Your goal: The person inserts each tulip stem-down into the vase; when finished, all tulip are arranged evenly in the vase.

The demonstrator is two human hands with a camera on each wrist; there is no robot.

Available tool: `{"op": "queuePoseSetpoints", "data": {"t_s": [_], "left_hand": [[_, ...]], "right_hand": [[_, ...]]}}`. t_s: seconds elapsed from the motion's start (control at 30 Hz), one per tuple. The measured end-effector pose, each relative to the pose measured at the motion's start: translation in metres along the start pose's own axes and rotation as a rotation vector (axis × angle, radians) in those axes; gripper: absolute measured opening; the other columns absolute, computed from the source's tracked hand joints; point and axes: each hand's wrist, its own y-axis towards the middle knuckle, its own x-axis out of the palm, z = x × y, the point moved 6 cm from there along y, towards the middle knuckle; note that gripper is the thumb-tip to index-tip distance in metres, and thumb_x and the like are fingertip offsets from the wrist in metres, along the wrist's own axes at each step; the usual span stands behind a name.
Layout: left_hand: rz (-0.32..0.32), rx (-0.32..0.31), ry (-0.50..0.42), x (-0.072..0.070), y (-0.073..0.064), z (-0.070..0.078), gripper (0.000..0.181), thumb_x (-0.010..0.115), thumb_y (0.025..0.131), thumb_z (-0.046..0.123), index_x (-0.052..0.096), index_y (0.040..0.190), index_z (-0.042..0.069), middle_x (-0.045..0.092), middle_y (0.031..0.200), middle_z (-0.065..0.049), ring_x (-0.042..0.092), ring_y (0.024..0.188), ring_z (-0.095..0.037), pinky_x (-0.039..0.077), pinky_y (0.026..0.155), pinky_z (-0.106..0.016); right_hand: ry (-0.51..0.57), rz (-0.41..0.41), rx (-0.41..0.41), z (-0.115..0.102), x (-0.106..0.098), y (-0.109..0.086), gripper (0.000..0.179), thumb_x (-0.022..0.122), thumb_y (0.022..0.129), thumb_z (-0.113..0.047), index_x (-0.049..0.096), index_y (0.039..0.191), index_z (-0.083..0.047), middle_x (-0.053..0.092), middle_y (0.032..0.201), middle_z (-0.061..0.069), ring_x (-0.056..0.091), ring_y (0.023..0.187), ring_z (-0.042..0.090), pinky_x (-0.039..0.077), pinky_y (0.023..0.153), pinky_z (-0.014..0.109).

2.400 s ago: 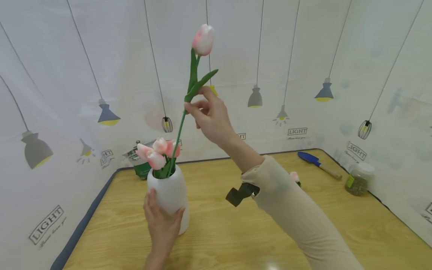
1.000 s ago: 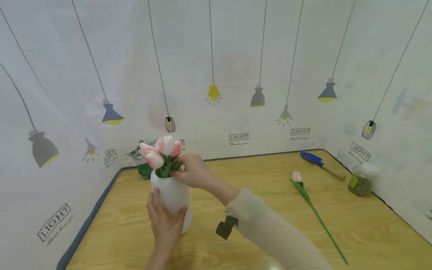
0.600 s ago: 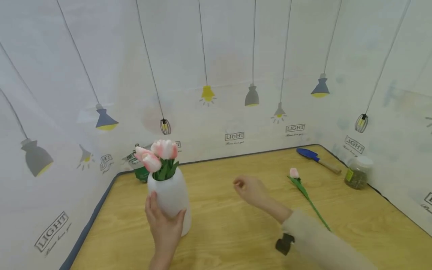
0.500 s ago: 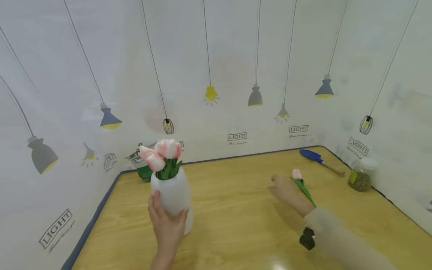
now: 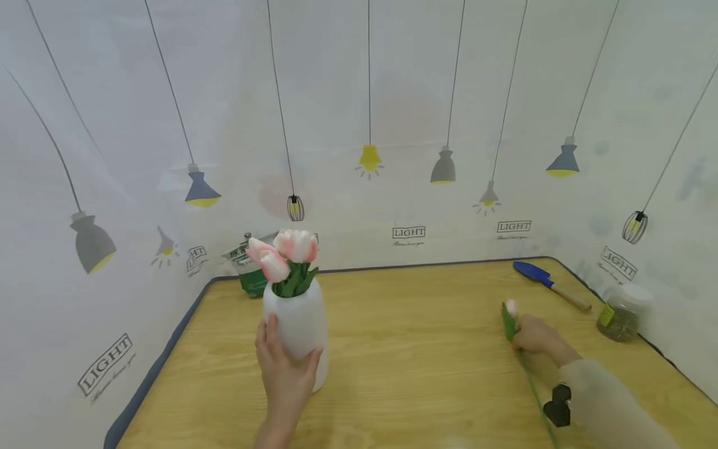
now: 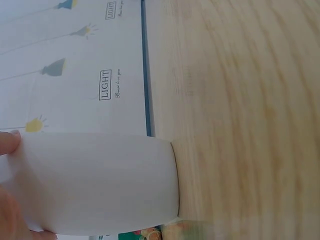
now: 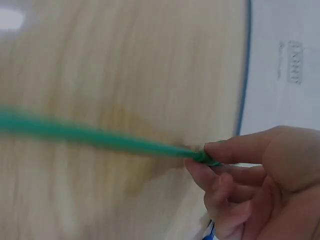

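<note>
A white vase (image 5: 297, 330) stands upright on the wooden table, holding several pink-and-white tulips (image 5: 283, 252) with green leaves. My left hand (image 5: 285, 374) grips the vase around its near side; in the left wrist view the vase (image 6: 105, 182) lies sideways across the picture with its base on the table. Over at the right, my right hand (image 5: 538, 337) pinches a single tulip (image 5: 509, 308) by its stem just below the leaves. Thumb and finger close on the green stem (image 7: 100, 137) in the right wrist view, where the bloom is hidden behind the hand.
Behind the vase is a green and silver bag (image 5: 252, 277). A blue trowel (image 5: 538, 274) with a wooden handle lies at the back right, near a clear jar (image 5: 622, 315) with a white lid. A lamp-printed curtain (image 5: 404, 187) surrounds the table (image 5: 404, 324).
My right hand put a tulip into the vase, let go and moved right to the tulip lying on the table, which it now pinches. My left hand has stayed on the vase.
</note>
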Motion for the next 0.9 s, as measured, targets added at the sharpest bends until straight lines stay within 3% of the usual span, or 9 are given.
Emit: {"op": "queuePoseSetpoints", "data": {"t_s": [0.07,0.13,0.27,0.4,0.5,0.6,0.73,0.9], "left_hand": [[0.004,0.000,0.008,0.000,0.000,0.000,0.102,0.083,0.056,0.013,0.021,0.137,0.012,0.028,0.132,-0.026,0.032,0.119,-0.046,0.035,0.088,-0.064],[0.005,-0.004,0.014,-0.001,0.000,-0.001,0.102,0.083,0.056,0.014,0.021,0.137,0.013,0.028,0.132,-0.026,0.032,0.119,-0.046,0.035,0.088,-0.064],[0.005,0.001,0.012,0.000,0.000,-0.002,0.101,0.082,0.056,0.015,0.021,0.137,0.012,0.028,0.132,-0.027,0.032,0.118,-0.047,0.035,0.088,-0.065],[0.009,0.017,0.019,0.001,-0.001,0.000,0.102,0.082,0.056,0.015,0.021,0.138,0.012,0.029,0.132,-0.027,0.033,0.118,-0.047,0.035,0.087,-0.065],[0.009,0.023,0.028,0.001,0.000,0.000,0.102,0.082,0.057,0.015,0.020,0.138,0.011,0.029,0.132,-0.027,0.033,0.118,-0.047,0.036,0.086,-0.064],[0.008,0.023,0.024,0.002,0.000,-0.001,0.103,0.082,0.057,0.014,0.019,0.138,0.011,0.028,0.132,-0.027,0.033,0.118,-0.046,0.036,0.085,-0.065],[0.008,0.027,0.019,0.002,-0.001,-0.001,0.102,0.082,0.057,0.015,0.020,0.138,0.011,0.027,0.132,-0.027,0.033,0.117,-0.047,0.036,0.084,-0.065],[0.008,0.027,0.016,0.002,-0.001,-0.001,0.101,0.081,0.058,0.016,0.020,0.138,0.010,0.028,0.132,-0.029,0.032,0.117,-0.048,0.035,0.085,-0.065]], "right_hand": [[0.125,-0.052,-0.008,-0.016,0.006,0.002,0.006,0.053,0.069,-0.002,0.047,0.070,-0.003,0.041,0.051,-0.003,0.030,0.041,0.006,0.024,0.038,0.017],[0.242,-0.086,-0.032,-0.041,0.008,0.002,0.011,0.052,0.073,-0.004,0.049,0.082,0.002,0.048,0.055,0.000,0.031,0.041,0.006,0.023,0.038,0.017],[0.421,-0.075,-0.184,-0.115,-0.005,-0.003,0.027,0.052,0.084,-0.010,0.048,0.103,0.009,0.060,0.070,0.006,0.042,0.047,0.008,0.031,0.040,0.018],[0.673,0.087,-0.319,-0.208,-0.042,-0.017,0.030,0.051,0.087,-0.009,0.044,0.111,0.008,0.063,0.077,0.002,0.055,0.060,0.008,0.051,0.059,0.024],[0.833,0.233,-0.422,-0.273,-0.075,-0.034,0.028,0.050,0.088,-0.008,0.042,0.112,0.003,0.061,0.081,-0.001,0.058,0.066,0.007,0.054,0.070,0.026],[0.929,0.322,-0.574,-0.325,-0.103,-0.050,0.024,0.048,0.089,-0.007,0.041,0.111,-0.001,0.059,0.083,0.002,0.058,0.067,0.008,0.054,0.069,0.025],[0.973,0.415,-0.700,-0.366,-0.128,-0.063,0.023,0.046,0.089,-0.004,0.040,0.111,-0.004,0.057,0.082,0.003,0.057,0.065,0.009,0.053,0.066,0.023],[0.931,0.451,-0.704,-0.390,-0.136,-0.064,0.023,0.047,0.089,-0.003,0.040,0.111,-0.002,0.057,0.084,0.011,0.057,0.062,0.008,0.053,0.064,0.023]]}}
